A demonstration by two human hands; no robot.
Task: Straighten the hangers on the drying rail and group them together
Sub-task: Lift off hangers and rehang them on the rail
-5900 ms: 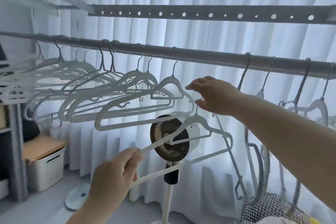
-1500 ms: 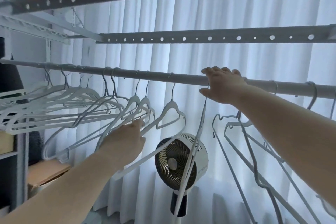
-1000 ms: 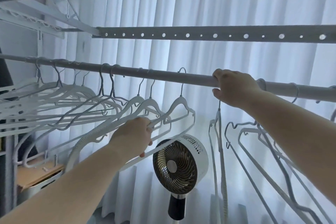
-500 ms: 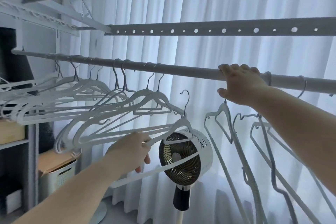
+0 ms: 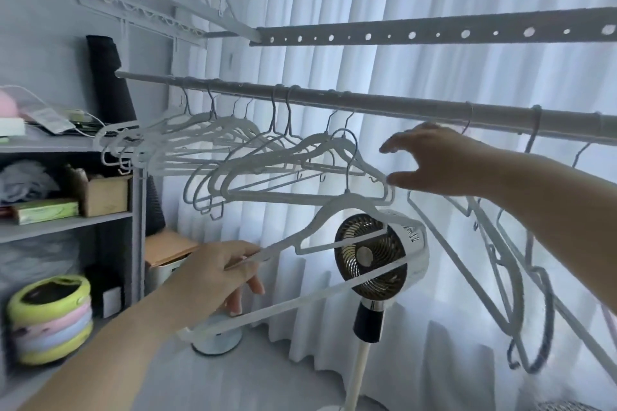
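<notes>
Head view showed one white hanger (image 5: 347,194) off the drying rail (image 5: 400,105), held below it, with the left hand (image 5: 217,274) pinching its sloped arm. Right hand (image 5: 434,160) hovered with fingers spread, holding nothing, beside the grouped hangers (image 5: 230,130) hooked on the rail. A fan (image 5: 370,255) stood behind the held hanger.

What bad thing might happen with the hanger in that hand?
1. The loose hanger is off the rail, and the left hand grips it only near one end, so it might tip or slip out.
2. Its hook sits right among the grouped hangers and may snag on one.
3. The fan shows just behind and below it, so a dropped hanger might knock against it.
</notes>
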